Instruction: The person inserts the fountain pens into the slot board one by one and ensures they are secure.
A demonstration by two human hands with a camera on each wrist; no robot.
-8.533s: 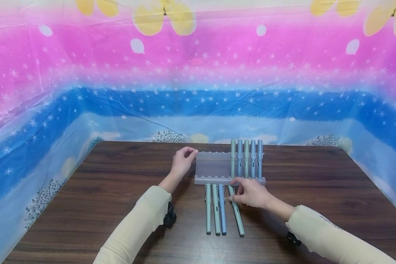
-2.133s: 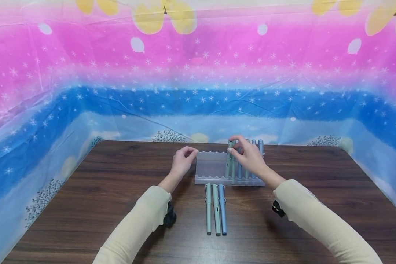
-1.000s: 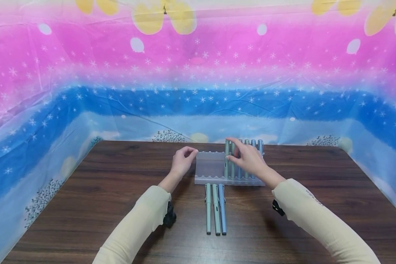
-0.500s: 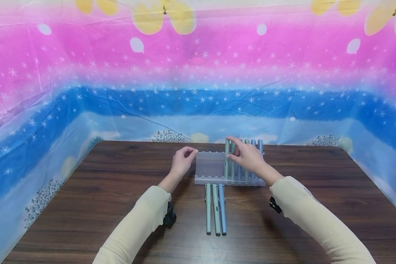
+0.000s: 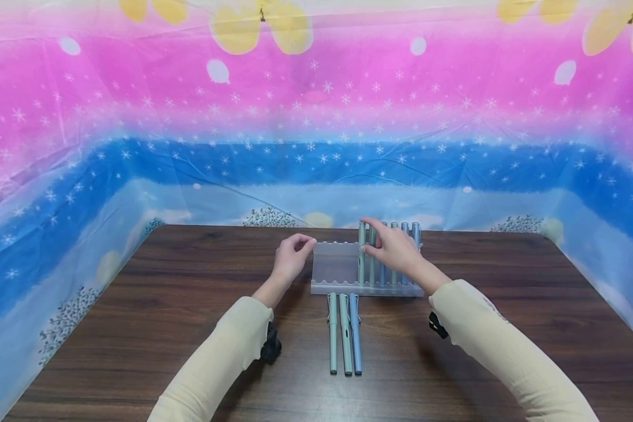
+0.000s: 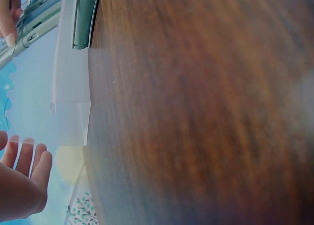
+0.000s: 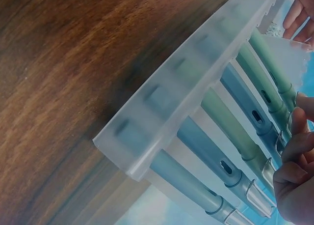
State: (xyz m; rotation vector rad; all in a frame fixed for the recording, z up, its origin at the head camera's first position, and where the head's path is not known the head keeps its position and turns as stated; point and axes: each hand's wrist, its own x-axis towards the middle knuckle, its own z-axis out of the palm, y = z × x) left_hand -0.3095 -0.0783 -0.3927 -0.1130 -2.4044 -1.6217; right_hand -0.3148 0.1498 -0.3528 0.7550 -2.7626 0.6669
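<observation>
A clear plastic pen rack [image 5: 334, 264] with scalloped edges stands on the table. My left hand [image 5: 291, 258] pinches its upper left corner between thumb and index finger. Several capped green and blue pens stand in the rack's right part, among them a blue pen [image 7: 203, 146]. At the left end of that row is a green pen [image 5: 361, 261], its lower end in a notch; my right hand [image 5: 398, 249] holds its cap between thumb and index finger. That hand partly hides the other pens in the head view. In front of the rack lie two green pens [image 5: 333, 334] and one blue pen [image 5: 356, 334], side by side.
The dark wood table [image 5: 190, 281] spreads around the rack. A pink and blue patterned cloth [image 5: 316, 164] hangs behind it and along both sides. Black camera mounts [image 5: 271, 343] sit at both wrists, below cream sleeves [image 5: 216, 351].
A green pen that lay on the table 8.5 s ago now stands in the rack, moved by my right hand. It tilted slightly 2.1 s ago and is upright now. My left hand stayed put.
</observation>
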